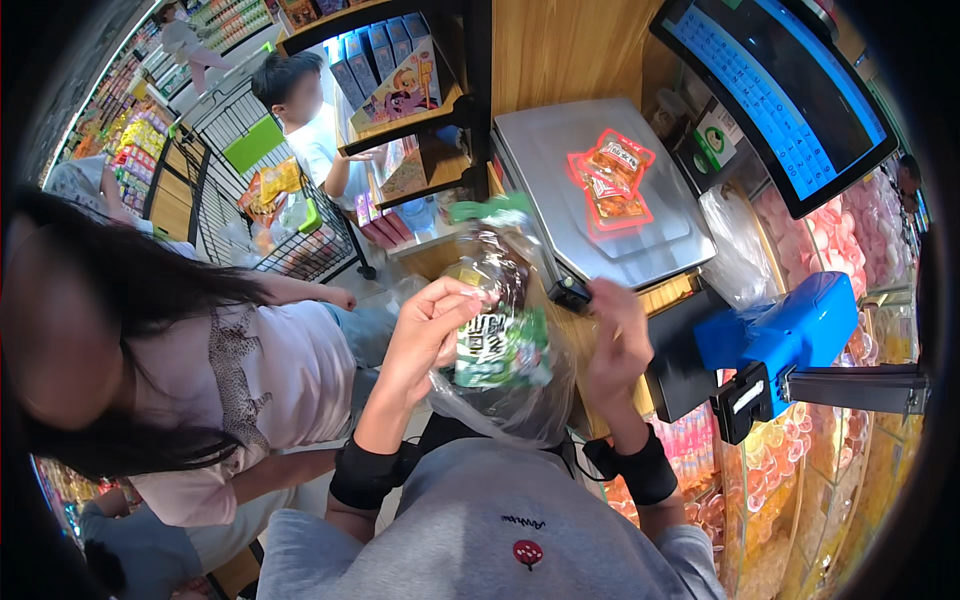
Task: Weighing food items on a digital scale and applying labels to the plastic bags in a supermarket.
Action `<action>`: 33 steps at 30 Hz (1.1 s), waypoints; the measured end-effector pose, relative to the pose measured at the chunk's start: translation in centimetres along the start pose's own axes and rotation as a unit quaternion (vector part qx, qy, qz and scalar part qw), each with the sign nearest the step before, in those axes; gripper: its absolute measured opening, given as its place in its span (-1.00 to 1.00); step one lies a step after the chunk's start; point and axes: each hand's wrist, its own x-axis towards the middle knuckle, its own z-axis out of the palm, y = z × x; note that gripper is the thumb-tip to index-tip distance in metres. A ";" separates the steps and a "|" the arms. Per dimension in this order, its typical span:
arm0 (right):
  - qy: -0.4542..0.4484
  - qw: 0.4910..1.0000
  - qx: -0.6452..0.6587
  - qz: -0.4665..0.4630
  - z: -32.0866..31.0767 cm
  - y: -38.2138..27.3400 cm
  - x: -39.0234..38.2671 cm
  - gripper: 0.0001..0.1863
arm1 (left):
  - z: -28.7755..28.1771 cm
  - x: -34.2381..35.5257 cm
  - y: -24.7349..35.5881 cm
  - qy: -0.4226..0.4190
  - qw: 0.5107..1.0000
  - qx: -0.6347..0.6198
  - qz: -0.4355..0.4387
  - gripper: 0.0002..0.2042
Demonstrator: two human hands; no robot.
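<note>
In front of my body, my left hand (440, 325) pinches a clear plastic bag (515, 415). Inside or behind its film shows a green and dark snack packet (505, 345) with a see-through upper part. Smeared by motion, my right hand (618, 335) hangs to the right of the bag, by the front corner of a weighing scale (625, 255); its fingers are too blurred to read. Two or so small red food packets (612, 180) lie overlapping on the scale's metal plate.
A touchscreen (790, 90) stands beyond the scale at right. Close to my right arm is a blue device (790, 325) on a metal arm. A person (260, 370) stands at my left, a child (310, 120) behind, near a shopping cart (215, 180). Shelves hold boxes (385, 75).
</note>
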 end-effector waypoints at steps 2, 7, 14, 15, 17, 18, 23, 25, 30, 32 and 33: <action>0.073 0.988 -0.012 0.136 0.3 1.8 1.3 -0.88 | -0.4 0.8 -0.9 0.030 0.999 -0.019 0.017 -0.94; -0.036 0.913 0.227 0.338 0.4 4.2 3.0 -0.82 | 0.5 1.8 -0.4 0.064 0.996 -0.052 0.031 -0.92; -0.144 0.853 0.272 0.421 2.9 2.3 2.1 -0.85 | 1.0 3.8 -1.0 0.030 0.999 -0.002 0.022 -0.86; -0.086 0.828 0.333 0.442 2.7 2.0 3.2 -0.83 | 0.9 3.8 -0.5 -0.023 1.000 0.008 -0.003 -0.79; -0.025 0.789 0.393 0.471 1.8 1.9 5.2 -0.80 | -0.6 4.2 -0.8 -0.006 1.000 0.006 -0.021 -0.79; -0.017 0.790 0.392 0.470 1.5 2.1 5.8 -0.80 | -1.7 4.8 -1.3 0.049 0.998 -0.003 -0.037 -0.79; -0.074 0.822 0.303 0.477 1.3 3.7 6.5 -0.83 | -3.3 7.2 -1.0 -0.057 0.990 0.105 -0.070 -0.47; -0.104 0.826 0.275 0.481 1.5 3.7 6.8 -0.85 | -3.6 7.6 -2.3 -0.079 0.982 0.165 -0.043 -0.56; -0.177 0.860 0.214 0.429 2.9 5.7 6.6 -0.83 | -2.2 7.7 0.0 -0.167 0.961 0.173 -0.140 -0.85; -0.169 0.851 0.232 0.439 3.5 6.1 7.0 -0.79 | -3.2 8.3 -0.5 -0.171 0.962 0.176 -0.119 -0.83; -0.167 0.852 0.230 0.439 3.5 6.5 7.2 -0.79 | -3.2 8.3 -0.2 -0.154 0.967 0.168 -0.110 -0.84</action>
